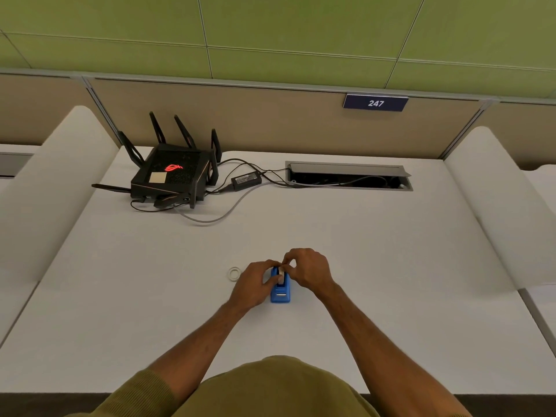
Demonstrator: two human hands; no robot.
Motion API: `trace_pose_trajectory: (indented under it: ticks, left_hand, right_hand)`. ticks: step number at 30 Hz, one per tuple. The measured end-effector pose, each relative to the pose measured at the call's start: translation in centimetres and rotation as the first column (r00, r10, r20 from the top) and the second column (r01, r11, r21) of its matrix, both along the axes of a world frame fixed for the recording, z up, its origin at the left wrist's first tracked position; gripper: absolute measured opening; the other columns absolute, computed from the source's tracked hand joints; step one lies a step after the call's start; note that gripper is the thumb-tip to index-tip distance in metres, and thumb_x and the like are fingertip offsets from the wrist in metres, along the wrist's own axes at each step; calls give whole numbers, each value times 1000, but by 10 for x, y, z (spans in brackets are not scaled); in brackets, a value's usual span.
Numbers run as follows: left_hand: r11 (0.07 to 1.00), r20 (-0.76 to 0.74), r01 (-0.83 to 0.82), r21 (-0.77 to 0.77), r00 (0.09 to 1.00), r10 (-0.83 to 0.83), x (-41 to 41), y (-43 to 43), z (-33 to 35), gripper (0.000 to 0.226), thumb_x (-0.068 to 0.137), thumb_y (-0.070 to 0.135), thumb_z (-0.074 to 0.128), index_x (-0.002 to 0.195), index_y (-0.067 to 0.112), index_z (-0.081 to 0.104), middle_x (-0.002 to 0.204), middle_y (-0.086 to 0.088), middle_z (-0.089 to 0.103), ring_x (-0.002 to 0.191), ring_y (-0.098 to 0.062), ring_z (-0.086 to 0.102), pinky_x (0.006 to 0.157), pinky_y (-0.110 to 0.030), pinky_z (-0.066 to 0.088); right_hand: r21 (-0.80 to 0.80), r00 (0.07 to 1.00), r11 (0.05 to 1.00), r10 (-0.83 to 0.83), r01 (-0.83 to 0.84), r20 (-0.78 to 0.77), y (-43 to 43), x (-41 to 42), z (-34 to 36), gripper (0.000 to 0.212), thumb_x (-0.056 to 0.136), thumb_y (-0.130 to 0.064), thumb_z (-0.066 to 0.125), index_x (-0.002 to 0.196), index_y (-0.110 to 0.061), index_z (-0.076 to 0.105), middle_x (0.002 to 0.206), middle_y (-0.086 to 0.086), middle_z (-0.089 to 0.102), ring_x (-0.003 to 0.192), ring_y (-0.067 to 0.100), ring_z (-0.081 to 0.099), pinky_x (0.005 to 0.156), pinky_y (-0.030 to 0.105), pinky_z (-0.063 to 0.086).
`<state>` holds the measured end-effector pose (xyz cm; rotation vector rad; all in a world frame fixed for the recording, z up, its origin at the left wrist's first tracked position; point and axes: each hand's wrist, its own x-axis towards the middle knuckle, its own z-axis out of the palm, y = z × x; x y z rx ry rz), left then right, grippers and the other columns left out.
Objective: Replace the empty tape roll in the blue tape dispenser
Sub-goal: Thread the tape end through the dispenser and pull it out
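The blue tape dispenser (280, 293) stands on the white desk (391, 266), its cutter end toward me. My left hand (254, 285) grips its left side. My right hand (310, 267) pinches a tape roll (281, 273) that sits in the top of the dispenser; the fingers cover most of the roll. A small pale ring, the empty tape core (234, 273), lies flat on the desk just left of my left hand.
A black router (171, 176) with antennas, a power adapter (246, 179) and cables sit at the back left. An open cable tray (349, 176) is set into the desk's back. White dividers (54, 191) flank both sides.
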<state>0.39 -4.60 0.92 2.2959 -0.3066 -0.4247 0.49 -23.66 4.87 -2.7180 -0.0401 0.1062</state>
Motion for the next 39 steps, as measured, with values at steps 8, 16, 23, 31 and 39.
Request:
trace_pose_trajectory:
  ticks: [8,16,23,31,39]
  left_hand:
    - [1000,-20,15,-8,1000,-16,-5,-3,1,48,97,55,64,138,33,53,135,8,67,124,-14,61,100,-29,48]
    - [1000,-10,26,13,1000,-26,-3,-1,2,46,99,51,62,139,29,56,134,4,68,123,-17,63,100,-28,45]
    - [998,-9,55,37,998,-55,-6,-4,2,48,97,47,67,139,28,51,135,3,67,124,-19,63,100,-29,46]
    - [1000,27,18,10,999,-18,-8,-5,3,47,99,59,56,138,32,55,132,6,68,120,-17,62,96,-30,49]
    - [998,35,30,57,999,-32,-4,-5,6,49,97,50,65,140,28,53,135,2,66,125,-20,58,99,-31,46]
  right_hand:
    - [13,1000,1000,-26,26,2,5,-1,0,20,93,-38,69,106,-27,79,108,-11,77,93,12,70,68,22,42]
    - [25,1000,1000,-16,16,23,3,-5,-1,19,92,-39,69,104,-27,79,106,-12,77,91,12,71,68,22,45]
    - [19,999,1000,-18,17,28,2,-6,-1,20,94,-39,68,105,-28,79,107,-12,77,93,12,71,68,21,47]
    - [-17,997,1000,21,-20,68,1,-11,1,21,95,-42,66,106,-29,78,106,-12,77,92,13,71,70,29,54]
    - [-34,998,999,-8,10,58,7,-8,4,20,96,-39,65,107,-28,78,106,-11,77,91,14,71,70,26,51]
